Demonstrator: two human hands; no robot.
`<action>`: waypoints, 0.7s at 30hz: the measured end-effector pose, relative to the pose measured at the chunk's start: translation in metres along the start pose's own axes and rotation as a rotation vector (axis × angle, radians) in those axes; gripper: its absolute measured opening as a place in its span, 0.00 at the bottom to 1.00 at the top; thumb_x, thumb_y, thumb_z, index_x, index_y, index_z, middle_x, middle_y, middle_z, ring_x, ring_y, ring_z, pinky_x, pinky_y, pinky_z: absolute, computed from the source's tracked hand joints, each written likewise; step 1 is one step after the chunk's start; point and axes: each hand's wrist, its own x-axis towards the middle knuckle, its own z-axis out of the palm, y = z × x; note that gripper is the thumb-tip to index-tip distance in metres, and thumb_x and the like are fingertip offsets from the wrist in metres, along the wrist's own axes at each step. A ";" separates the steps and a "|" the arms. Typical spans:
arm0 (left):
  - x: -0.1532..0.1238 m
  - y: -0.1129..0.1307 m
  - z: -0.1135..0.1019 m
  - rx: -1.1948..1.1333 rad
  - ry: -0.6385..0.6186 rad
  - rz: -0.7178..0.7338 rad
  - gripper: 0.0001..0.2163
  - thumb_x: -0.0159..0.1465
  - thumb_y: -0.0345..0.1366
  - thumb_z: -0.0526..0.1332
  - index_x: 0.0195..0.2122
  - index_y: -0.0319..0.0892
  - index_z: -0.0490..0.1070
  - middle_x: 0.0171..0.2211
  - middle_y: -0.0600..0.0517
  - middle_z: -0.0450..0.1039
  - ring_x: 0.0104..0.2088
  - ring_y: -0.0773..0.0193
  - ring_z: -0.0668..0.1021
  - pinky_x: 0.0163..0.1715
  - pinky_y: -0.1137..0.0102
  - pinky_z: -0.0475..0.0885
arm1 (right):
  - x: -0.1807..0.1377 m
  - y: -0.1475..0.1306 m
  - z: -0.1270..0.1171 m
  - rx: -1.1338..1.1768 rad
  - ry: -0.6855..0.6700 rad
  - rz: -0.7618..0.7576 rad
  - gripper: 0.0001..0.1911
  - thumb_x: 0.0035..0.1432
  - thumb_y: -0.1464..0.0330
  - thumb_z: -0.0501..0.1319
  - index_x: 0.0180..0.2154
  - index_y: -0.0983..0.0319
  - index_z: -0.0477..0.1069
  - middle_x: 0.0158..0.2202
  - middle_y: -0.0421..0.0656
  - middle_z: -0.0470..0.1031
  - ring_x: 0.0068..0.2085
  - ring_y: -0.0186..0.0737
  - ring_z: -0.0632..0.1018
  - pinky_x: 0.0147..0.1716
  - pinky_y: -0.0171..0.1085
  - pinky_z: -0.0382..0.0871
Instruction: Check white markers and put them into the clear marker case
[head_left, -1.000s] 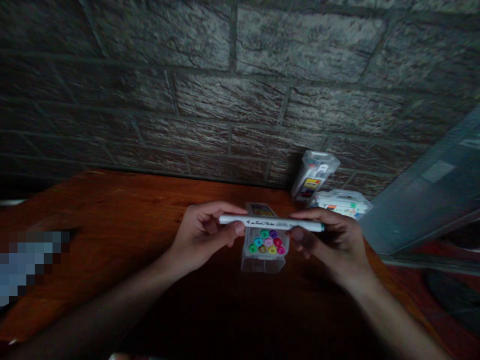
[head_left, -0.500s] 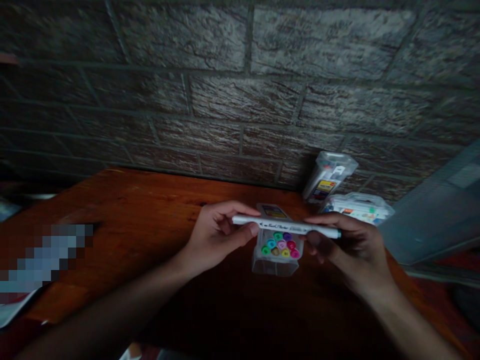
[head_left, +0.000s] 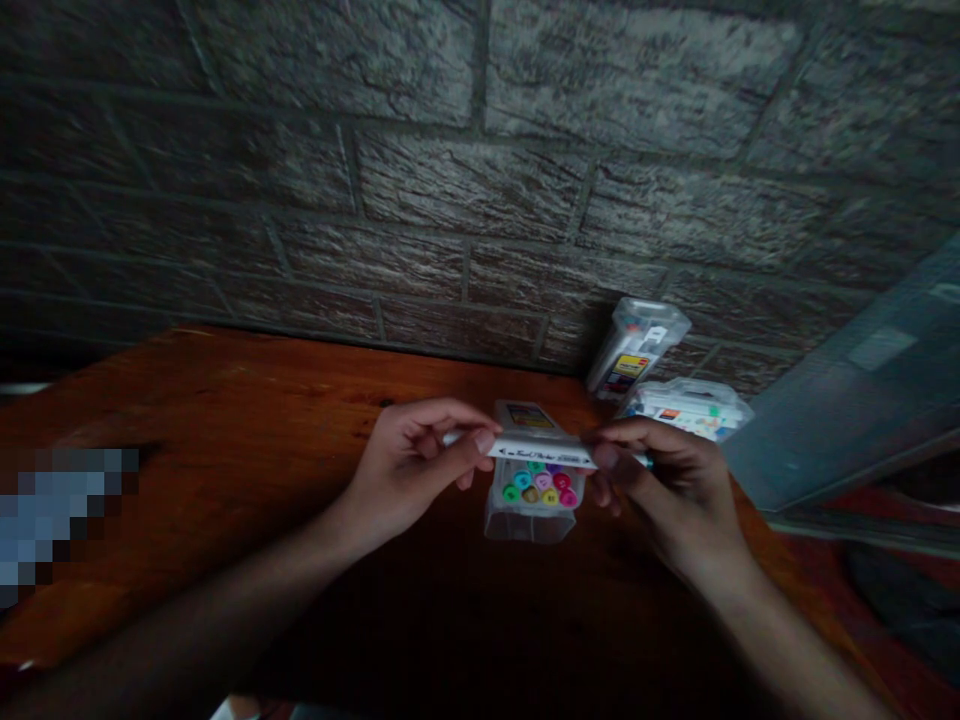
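A white marker (head_left: 544,453) with dark printing along its barrel lies level between my two hands. My left hand (head_left: 420,465) pinches its left end between thumb and fingers. Around its right end the thumb and fingers of my right hand (head_left: 667,475) are closed, and a bit of teal shows past them. Behind and below the marker, a clear plastic case (head_left: 531,527) rests on the table, holding several markers (head_left: 536,485) with colourful round cap ends facing me. The marker and my fingers hide part of the case.
The wooden table (head_left: 285,400) meets a stone-block wall (head_left: 420,190). Against the wall stands a tall clear case (head_left: 637,345) with a yellow label. Beside it is a wider clear case (head_left: 686,408) with a handle. A grey panel (head_left: 847,390) rises at the right.
The whole view has shifted, so the table and cases appear further left. Thumb and fingers of both hands now cover more of the marker's ends; it stays held between them.
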 end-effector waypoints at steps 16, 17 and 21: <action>-0.001 0.001 0.002 -0.202 -0.030 -0.081 0.05 0.63 0.29 0.73 0.41 0.38 0.84 0.24 0.53 0.82 0.17 0.72 0.77 0.19 0.79 0.72 | 0.000 -0.013 0.003 -0.041 -0.011 0.020 0.10 0.52 0.74 0.78 0.38 0.58 0.86 0.21 0.38 0.81 0.16 0.30 0.75 0.15 0.27 0.69; -0.001 0.000 0.002 -0.202 -0.028 -0.077 0.05 0.63 0.29 0.73 0.41 0.38 0.84 0.24 0.52 0.83 0.18 0.71 0.77 0.19 0.79 0.72 | 0.000 -0.013 0.003 -0.045 -0.010 0.019 0.10 0.52 0.73 0.78 0.38 0.58 0.86 0.20 0.38 0.81 0.16 0.31 0.75 0.14 0.27 0.69; 0.000 0.000 0.002 -0.172 -0.016 -0.065 0.07 0.62 0.30 0.74 0.41 0.38 0.84 0.26 0.50 0.84 0.19 0.70 0.79 0.21 0.78 0.73 | -0.002 -0.009 0.001 -0.030 -0.020 0.046 0.07 0.56 0.68 0.77 0.39 0.57 0.86 0.21 0.39 0.82 0.16 0.31 0.75 0.15 0.27 0.69</action>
